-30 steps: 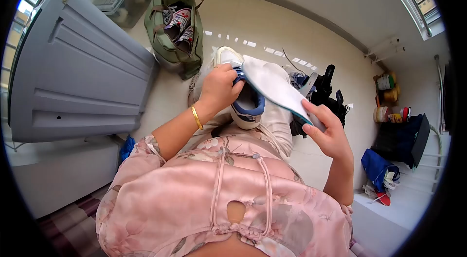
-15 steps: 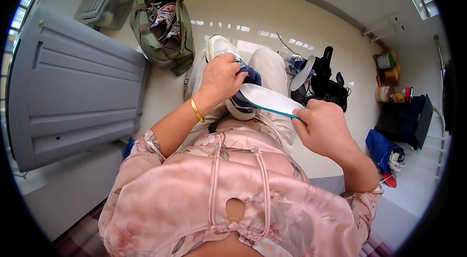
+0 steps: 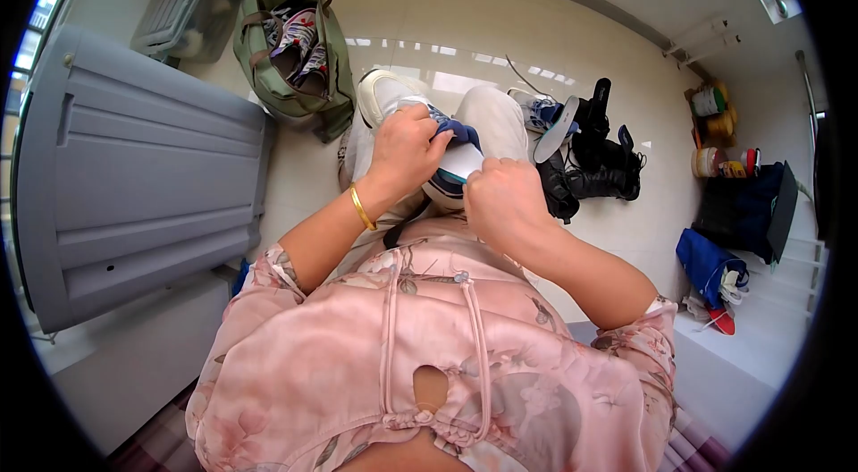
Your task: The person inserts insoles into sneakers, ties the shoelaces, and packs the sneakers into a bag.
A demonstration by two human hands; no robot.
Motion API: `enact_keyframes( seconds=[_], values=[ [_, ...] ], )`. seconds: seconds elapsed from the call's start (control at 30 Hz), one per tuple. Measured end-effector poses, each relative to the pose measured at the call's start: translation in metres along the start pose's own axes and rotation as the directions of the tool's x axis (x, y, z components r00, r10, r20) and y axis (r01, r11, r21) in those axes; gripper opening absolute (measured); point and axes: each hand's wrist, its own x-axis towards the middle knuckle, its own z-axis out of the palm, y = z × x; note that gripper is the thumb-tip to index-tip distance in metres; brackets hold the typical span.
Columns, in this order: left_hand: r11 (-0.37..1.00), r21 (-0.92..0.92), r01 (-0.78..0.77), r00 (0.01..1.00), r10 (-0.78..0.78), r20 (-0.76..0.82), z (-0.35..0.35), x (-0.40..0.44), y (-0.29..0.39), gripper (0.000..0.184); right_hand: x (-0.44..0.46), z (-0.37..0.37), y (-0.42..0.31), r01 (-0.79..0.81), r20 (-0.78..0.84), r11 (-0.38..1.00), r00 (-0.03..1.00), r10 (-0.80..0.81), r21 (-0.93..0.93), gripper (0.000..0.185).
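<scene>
On my lap lies a white and navy sneaker (image 3: 384, 95), its toe pointing away to the upper left. My left hand (image 3: 408, 146) is closed on the shoe's upper near the tongue, at the opening. In my right hand (image 3: 508, 202) is the heel end of a white insole (image 3: 461, 161) with a teal underside. The insole's front part is inside the sneaker's opening, out of sight; only a short stretch shows between my two hands.
A green bag (image 3: 295, 52) holding patterned shoes stands at the upper left, beside a grey plastic cabinet (image 3: 147, 168). Black shoes (image 3: 608, 172), another sneaker (image 3: 538, 111) and a loose insole (image 3: 556, 130) lie on the floor at right. A blue bag (image 3: 706, 266) is farther right.
My right hand has moved left toward the sneaker, and most of the insole has gone into the shoe. My left hand keeps its grip on the upper.
</scene>
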Motion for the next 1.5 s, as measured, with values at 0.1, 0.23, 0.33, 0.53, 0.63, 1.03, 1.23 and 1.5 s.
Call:
enact_keyframes(
  seconds=[0.1, 0.23, 0.33, 0.53, 0.63, 1.03, 1.23, 1.5],
  values=[
    [0.980, -0.188, -0.061, 0.998, 0.063, 0.003, 0.008, -0.002, -0.007, 0.025, 0.018, 0.043, 0.004, 0.013, -0.127, 1.000, 0.992, -0.013, 0.001, 0.012],
    [0.976, -0.198, -0.093, 0.995, 0.086, -0.041, 0.004, -0.001, -0.016, 0.025, 0.048, 0.083, 0.006, -0.007, -0.172, 0.980, 0.984, 0.042, 0.196, 0.012],
    [0.980, -0.174, -0.097, 0.995, 0.097, -0.010, 0.004, 0.001, -0.018, 0.022, 0.056, 0.094, 0.012, -0.083, -0.035, 0.896, 0.993, 0.109, 0.437, 0.014],
    [0.979, -0.193, -0.058, 0.998, 0.062, 0.014, 0.008, 0.002, -0.021, 0.017, 0.027, 0.075, 0.020, -0.104, -0.070, 0.779, 0.980, 0.187, 0.618, 0.023],
    [0.975, -0.209, -0.070, 0.997, 0.076, 0.021, 0.002, 0.000, -0.022, 0.016, 0.004, 0.062, 0.020, 0.004, -0.345, 0.864, 0.917, 0.198, 0.504, 0.022],
    [0.961, -0.242, -0.133, 0.990, 0.139, 0.006, 0.007, -0.005, -0.021, 0.017, -0.006, 0.098, 0.048, -0.403, 0.130, 0.617, 0.889, 0.439, 0.676, 0.024],
    [0.945, -0.313, -0.094, 0.994, 0.107, 0.024, 0.006, -0.006, -0.023, 0.017, 0.002, 0.095, 0.040, -0.311, 0.098, 0.560, 0.921, 0.377, 0.768, 0.016],
    [0.933, -0.356, -0.057, 0.991, 0.096, 0.091, -0.001, -0.005, -0.029, 0.016, 0.006, 0.098, 0.025, -0.175, -0.107, 0.603, 0.909, 0.402, 0.778, 0.006]
  ],
)
